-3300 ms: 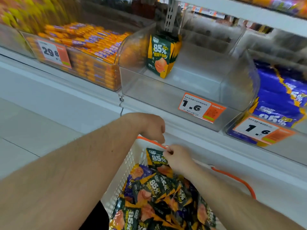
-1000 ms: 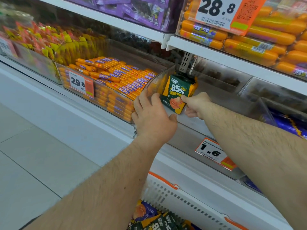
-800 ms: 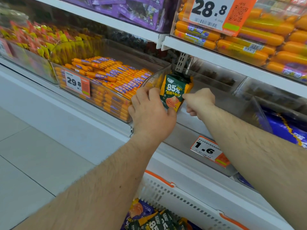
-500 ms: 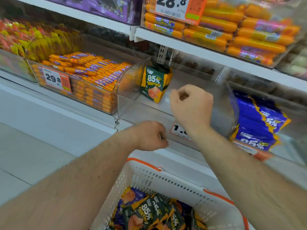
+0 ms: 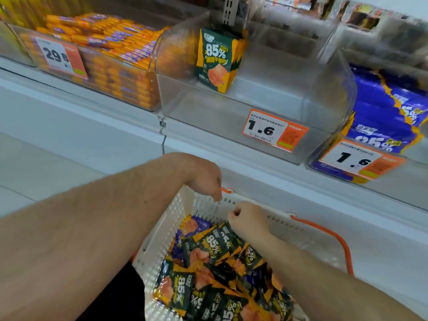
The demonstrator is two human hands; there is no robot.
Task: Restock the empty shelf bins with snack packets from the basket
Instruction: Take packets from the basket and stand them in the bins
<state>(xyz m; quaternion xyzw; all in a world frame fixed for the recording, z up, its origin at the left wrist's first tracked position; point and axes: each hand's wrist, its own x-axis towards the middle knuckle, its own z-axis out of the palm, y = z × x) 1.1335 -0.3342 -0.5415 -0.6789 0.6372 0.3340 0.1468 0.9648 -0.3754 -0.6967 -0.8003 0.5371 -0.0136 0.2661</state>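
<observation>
The right hand (image 5: pixel 249 217) had its fingers curled in a loose fist over the heap of dark green and orange snack packets (image 5: pixel 217 274), its knuckles just above the topmost one; whether anything was pinched inside, I could not tell. The left hand (image 5: pixel 203 177), at ten o'clock from the right, hung bent at the wrist with its fingertips (image 5: pixel 217 197) drawn together, pointing down at the far rim of the white perforated plastic basket (image 5: pixel 162 237), holding nothing I could see. The packets filled the basket, a few purple ones among them. An orange handle (image 5: pixel 333 237) curved off the basket at three o'clock. At twelve o'clock from the hands stood the clear plastic shelf bin (image 5: pixel 278 93), a small upright stack of matching green packets (image 5: pixel 218 59) in its back left corner and an orange price label (image 5: pixel 274 129) on its front.
</observation>
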